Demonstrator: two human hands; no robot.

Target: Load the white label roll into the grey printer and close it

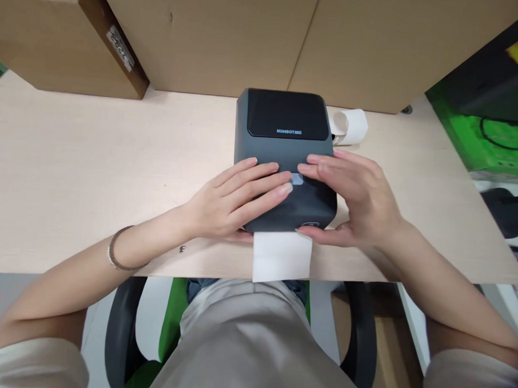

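A dark grey label printer (286, 155) with a glossy black top panel and NIIMBOT lettering stands on the desk in front of me. My left hand (237, 199) lies over its left front, fingers stretched across the top and thumb low at the front edge. On the right front, my right hand (357, 198) grips the printer, its fingertips on the top and thumb at the lower front edge. A white paper label (282, 258) sticks out of the printer's front, reaching past the desk edge. Between my fingertips a light grey patch (297, 179) shows.
Behind the printer, a curled white paper strip (354, 126) lies at the right. Large cardboard boxes (223, 38) line the back of the desk (92, 164), with a smaller cardboard box (38, 35) at left. Chair armrests (362, 341) flank my body below the desk edge.
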